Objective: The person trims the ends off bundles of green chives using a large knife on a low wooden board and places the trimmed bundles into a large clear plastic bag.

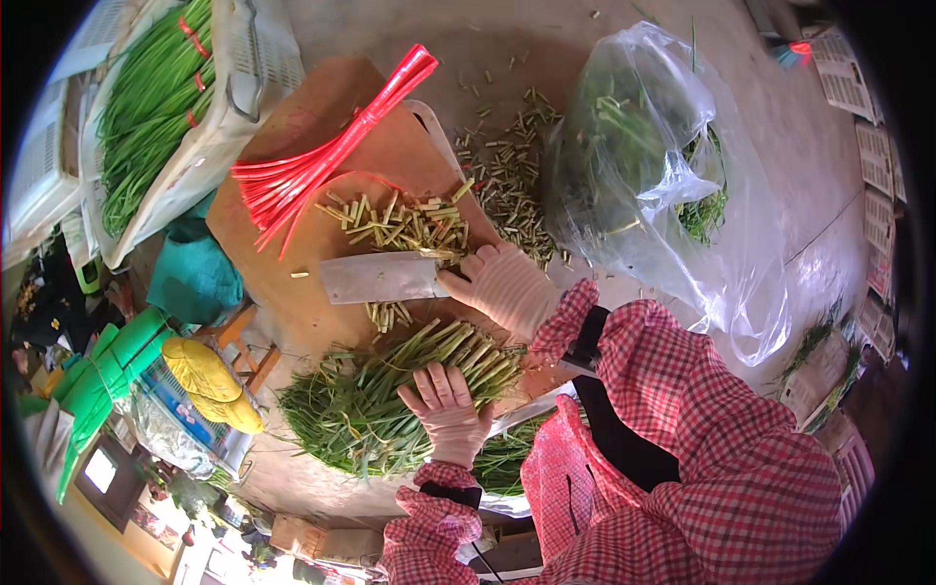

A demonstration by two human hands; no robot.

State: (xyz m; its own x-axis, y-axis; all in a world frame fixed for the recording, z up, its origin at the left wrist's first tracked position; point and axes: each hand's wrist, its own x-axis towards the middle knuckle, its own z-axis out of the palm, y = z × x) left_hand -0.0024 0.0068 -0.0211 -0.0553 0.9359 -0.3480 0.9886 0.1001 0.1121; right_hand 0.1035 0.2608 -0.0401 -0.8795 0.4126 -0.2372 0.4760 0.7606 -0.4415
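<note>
My right hand [504,285], in a striped glove with bare fingertips, grips a metal cleaver [380,278]. The broad blade lies low over an orange-brown board [292,307], between cut stalk pieces [402,219] and a smaller heap of them. My left hand [450,417], gloved alike, rests with spread fingers on a large pile of leafy green stalks [351,417]. The pale stalk ends point towards the right hand's side. A fan of red ties [336,146] lies at the board's far part. More greens [508,457] lie beside my left wrist.
A clear plastic bag [658,168] of greens stands on the floor beside scattered stalk pieces [512,175]. A white crate [245,66] holds green bundles with red ties. Near the board are a teal cloth [194,274], a wooden stool [238,340] and a yellow item [212,384].
</note>
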